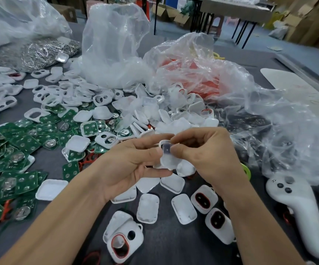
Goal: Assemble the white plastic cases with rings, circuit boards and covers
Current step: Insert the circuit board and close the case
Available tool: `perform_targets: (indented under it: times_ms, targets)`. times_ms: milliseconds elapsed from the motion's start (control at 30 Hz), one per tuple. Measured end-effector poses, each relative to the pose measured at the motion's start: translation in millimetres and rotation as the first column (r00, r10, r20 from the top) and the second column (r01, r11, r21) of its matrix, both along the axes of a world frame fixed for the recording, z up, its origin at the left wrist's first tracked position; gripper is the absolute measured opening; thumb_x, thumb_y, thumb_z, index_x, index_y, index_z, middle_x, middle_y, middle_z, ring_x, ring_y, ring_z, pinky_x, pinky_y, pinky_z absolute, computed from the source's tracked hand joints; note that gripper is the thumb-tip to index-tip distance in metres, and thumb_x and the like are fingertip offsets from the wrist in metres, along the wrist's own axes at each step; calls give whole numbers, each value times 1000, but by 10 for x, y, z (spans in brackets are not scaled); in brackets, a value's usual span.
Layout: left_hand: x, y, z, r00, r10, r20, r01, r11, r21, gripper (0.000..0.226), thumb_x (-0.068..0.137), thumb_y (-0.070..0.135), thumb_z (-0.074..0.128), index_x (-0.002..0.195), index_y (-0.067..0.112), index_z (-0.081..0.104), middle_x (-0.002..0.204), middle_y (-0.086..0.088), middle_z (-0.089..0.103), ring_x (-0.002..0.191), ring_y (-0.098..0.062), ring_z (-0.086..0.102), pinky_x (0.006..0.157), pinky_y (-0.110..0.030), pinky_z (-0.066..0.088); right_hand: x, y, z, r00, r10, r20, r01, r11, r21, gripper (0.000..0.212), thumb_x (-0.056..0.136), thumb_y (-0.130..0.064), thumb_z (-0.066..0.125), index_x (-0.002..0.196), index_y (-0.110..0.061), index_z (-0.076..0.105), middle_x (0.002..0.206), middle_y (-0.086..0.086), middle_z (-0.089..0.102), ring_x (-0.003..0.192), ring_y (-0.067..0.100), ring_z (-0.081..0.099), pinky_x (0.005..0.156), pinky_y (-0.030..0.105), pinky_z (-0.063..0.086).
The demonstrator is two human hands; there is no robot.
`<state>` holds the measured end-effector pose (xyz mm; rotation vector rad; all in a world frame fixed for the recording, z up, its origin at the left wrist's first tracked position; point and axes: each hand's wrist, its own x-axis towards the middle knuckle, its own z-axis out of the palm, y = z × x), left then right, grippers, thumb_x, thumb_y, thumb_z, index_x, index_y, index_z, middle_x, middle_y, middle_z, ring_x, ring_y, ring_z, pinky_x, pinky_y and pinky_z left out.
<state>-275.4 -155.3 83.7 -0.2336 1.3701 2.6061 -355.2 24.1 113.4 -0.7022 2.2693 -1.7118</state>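
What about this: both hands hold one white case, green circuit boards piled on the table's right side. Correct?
Wrong side: the head view shows the green circuit boards piled on the left side of the table. Left hand and right hand do hold one white case.

clear plastic bags [114, 44], white handheld controller [298, 211]

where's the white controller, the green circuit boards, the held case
white controller [300, 217]: head view, its handle
green circuit boards [26, 181]: head view, a board in the pile
held case [167, 162]: head view, its white shell
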Motion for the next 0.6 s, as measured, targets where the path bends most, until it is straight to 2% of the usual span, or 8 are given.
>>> perform_targets:
  times_ms: [67, 200, 433, 533, 600]
  targets:
    - [1, 4, 1, 1000, -4, 4, 4, 1000, -12, 39, 86, 4, 66, 124, 9, 73, 118, -15, 73, 97, -24, 76, 74, -37, 63, 13, 3, 4, 996, -45, -80, 49, 998, 43, 16, 73, -13, 90, 78, -25, 81, 70, -3, 76, 64, 17, 72, 63, 35, 62]
    - [8, 7, -3, 1000, -23, -8, 23, 999, -27, 34, 87, 3, 65, 118, 11, 77, 113, -12, 76, 97, -23, 76, 76, -37, 63, 40, 3, 17, 988, -69, -141, 77, 996, 51, 18, 70, -17, 93, 77, -28, 80, 66, -5, 73, 58, 12, 67, 56, 29, 56]
    - [1, 1, -1, 1000, -9, 17, 10, 999, -41, 34, 85, 7, 66, 118, 6, 76, 115, -17, 74, 97, -26, 75, 74, -36, 63, 48, -5, -16, 978, -11, -207, 13, 1000, 9, 20, 71, -10, 92, 79, -25, 81, 72, -8, 76, 67, 13, 72, 64, 28, 60]
    - [1, -3, 3, 1000, -5, 11, 5, 998, -59, 35, 84, 8, 66, 117, 8, 77, 113, -15, 75, 97, -25, 75, 76, -36, 63, 30, -6, -37, 979, 8, -203, -14, 1000, -28, 20, 73, -7, 90, 81, -22, 81, 75, -9, 77, 71, 12, 74, 65, 23, 58]
    - [1, -2, 0, 1000, -5, 6, 6, 998, -65, 35, 85, 8, 64, 117, 11, 78, 112, -14, 76, 97, -24, 75, 77, -36, 63, 12, 0, -37, 984, 20, -175, -32, 997, -66, 16, 74, -8, 90, 82, -20, 82, 77, -6, 78, 72, 15, 76, 67, 27, 60]
